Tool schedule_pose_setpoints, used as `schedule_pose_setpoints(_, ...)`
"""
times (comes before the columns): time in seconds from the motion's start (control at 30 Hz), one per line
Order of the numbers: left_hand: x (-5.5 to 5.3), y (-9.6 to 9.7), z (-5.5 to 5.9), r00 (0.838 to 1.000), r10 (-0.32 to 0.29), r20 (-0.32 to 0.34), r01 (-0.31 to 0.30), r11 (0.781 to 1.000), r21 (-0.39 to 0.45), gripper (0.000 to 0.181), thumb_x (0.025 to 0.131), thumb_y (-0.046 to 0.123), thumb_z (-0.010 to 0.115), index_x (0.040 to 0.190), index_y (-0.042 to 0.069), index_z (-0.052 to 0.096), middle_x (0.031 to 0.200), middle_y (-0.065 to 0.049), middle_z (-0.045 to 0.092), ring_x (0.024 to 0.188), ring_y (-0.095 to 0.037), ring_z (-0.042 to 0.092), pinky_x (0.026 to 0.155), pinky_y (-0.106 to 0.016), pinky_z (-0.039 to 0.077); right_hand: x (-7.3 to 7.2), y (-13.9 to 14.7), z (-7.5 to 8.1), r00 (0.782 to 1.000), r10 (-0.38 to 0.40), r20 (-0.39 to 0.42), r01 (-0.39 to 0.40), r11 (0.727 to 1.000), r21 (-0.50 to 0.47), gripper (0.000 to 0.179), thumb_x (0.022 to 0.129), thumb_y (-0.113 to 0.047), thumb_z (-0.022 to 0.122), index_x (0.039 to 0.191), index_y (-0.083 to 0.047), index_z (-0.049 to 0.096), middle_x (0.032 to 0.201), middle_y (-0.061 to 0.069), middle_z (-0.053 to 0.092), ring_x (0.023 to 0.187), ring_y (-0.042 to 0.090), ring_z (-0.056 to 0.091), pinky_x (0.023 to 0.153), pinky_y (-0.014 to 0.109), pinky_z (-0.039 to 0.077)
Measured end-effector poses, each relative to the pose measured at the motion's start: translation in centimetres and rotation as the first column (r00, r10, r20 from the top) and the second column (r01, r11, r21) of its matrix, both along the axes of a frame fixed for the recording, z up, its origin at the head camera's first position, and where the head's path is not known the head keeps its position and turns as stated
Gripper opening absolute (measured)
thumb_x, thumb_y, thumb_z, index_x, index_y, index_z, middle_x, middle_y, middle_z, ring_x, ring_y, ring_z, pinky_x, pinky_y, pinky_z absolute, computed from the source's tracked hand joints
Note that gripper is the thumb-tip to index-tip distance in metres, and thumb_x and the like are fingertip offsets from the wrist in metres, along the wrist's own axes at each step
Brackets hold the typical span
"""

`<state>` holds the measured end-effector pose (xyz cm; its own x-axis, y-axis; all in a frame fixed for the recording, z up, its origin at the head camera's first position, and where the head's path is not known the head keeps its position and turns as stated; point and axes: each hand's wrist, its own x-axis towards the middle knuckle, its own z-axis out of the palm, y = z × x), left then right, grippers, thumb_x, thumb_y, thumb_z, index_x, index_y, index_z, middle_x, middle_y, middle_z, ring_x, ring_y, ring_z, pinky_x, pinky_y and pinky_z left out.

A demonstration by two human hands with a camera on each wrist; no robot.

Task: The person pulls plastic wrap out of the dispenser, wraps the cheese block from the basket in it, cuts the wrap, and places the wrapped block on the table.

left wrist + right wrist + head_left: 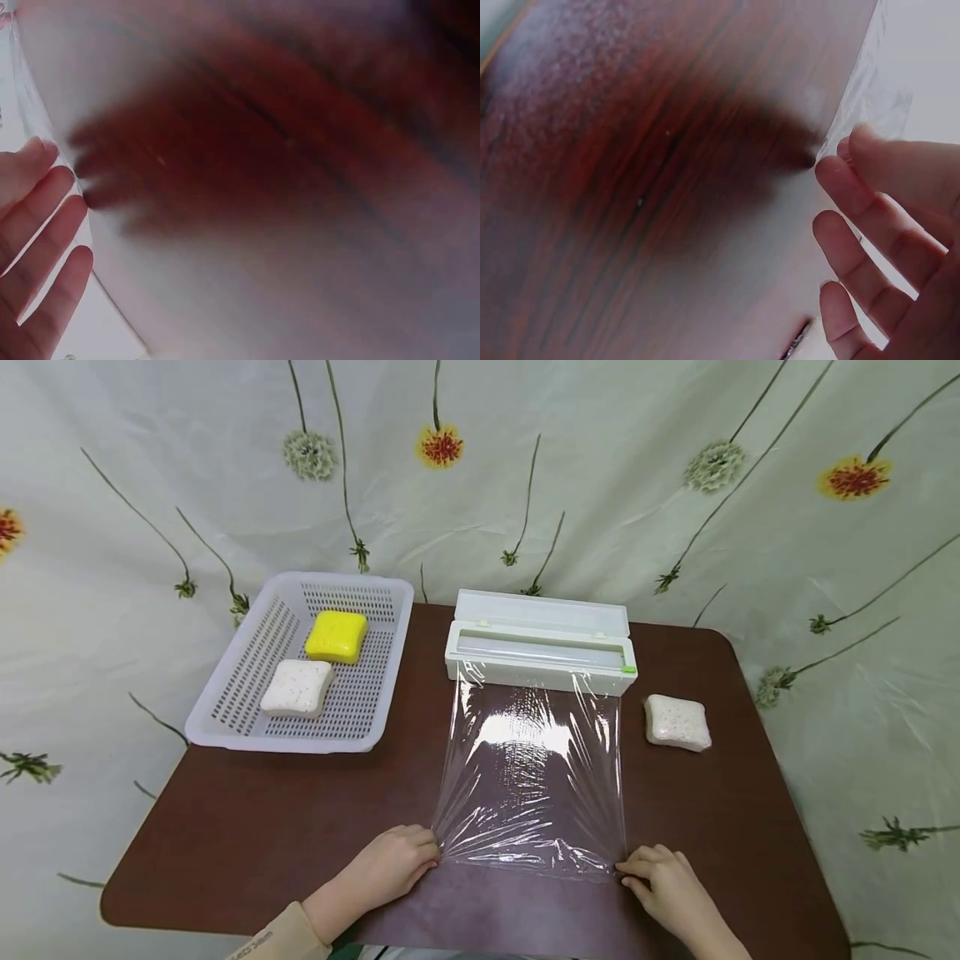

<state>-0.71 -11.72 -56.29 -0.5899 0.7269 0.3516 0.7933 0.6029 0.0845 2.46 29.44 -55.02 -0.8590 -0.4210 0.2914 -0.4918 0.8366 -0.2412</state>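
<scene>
As clear plastic film ran from a rectangular white plastic box across a brown table, head view had left hand and right hand pinching its near corners, forearms angled inward; beige sleeve lettering wasn't legible. Left wrist: lower fingers spread. Right wrist: same.

A person's left hand and right hand are both bare, with slim fingers and rounded tips; a beige sleeve covers the left arm, its edge circling the forearm a little above the wrist; small dark lettering, too small to read, runs along it; the right forearm is bare down to the head view's lower edge; in the right wrist view, creases cross the finger joints; a thin nail edge shows on one fingertip.
</scene>
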Motion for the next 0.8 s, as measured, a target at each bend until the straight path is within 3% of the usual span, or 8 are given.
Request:
schedule_pose_setpoints(0.17,0.4,-0.1,-0.1,1.0,-0.004,-0.03,0.004,1.0,0.004,0.009,0.078,0.016,0.079,0.075,0.016,0.071,0.079,0.009,0.061,0.076,-0.009,0.06,0.069,-0.026,0.05,0.1,0.0,-0.2,0.999,-0.006,-0.05,0.008,1.0,0.026,0.027,0.062,-0.011,0.089,0.086,-0.018,0.08,0.078,-0.017,0.066,0.073,0.003,0.053,0.063,0.024,0.036)
schedule_pose_setpoints(0.3,0.9,-0.2,0.3,1.0,-0.003,-0.023,0.002,1.0,-0.006,0.006,0.078,0.014,0.08,0.078,0.014,0.073,0.08,0.008,0.063,0.078,-0.009,0.062,0.073,-0.027,0.052,0.4,0.1,-0.6,0.996,0.02,-0.084,-0.018,1.0,0.026,0.025,0.06,-0.011,0.09,0.08,-0.021,0.078,0.079,-0.018,0.066,0.074,0.004,0.054,0.063,0.024,0.036)
schedule_pose_setpoints(0.43,1.3,-0.5,0.5,1.0,-0.005,-0.029,0.004,1.0,-0.014,0.006,0.078,0.014,0.079,0.084,0.013,0.077,0.083,0.008,0.065,0.081,-0.009,0.063,0.074,-0.027,0.052,1.1,0.3,-0.8,0.997,0.045,-0.07,-0.043,0.998,0.042,0.021,0.059,-0.014,0.09,0.072,-0.022,0.076,0.083,-0.018,0.062,0.078,0.005,0.053,0.064,0.023,0.035)
schedule_pose_setpoints(0.63,2.0,-0.8,0.0,0.995,-0.029,-0.096,0.03,0.999,0.012,0.011,0.075,0.016,0.08,0.086,0.012,0.078,0.087,0.006,0.062,0.084,-0.01,0.06,0.073,-0.027,0.05,2.2,0.1,-0.7,0.999,0.032,-0.025,-0.029,0.992,0.125,0.022,0.06,-0.021,0.09,0.08,-0.017,0.08,0.093,-0.015,0.063,0.086,0.009,0.054,0.067,0.026,0.037)
schedule_pose_setpoints(0.8,2.4,-0.8,0.2,0.996,-0.015,-0.092,0.018,0.999,0.03,0.009,0.076,0.016,0.08,0.084,0.014,0.077,0.086,0.008,0.062,0.083,-0.009,0.059,0.071,-0.026,0.049,2.2,-0.2,-0.3,0.997,0.028,-0.076,-0.02,0.995,0.102,0.022,0.057,-0.019,0.091,0.074,-0.018,0.077,0.09,-0.016,0.063,0.085,0.008,0.054,0.067,0.026,0.037)
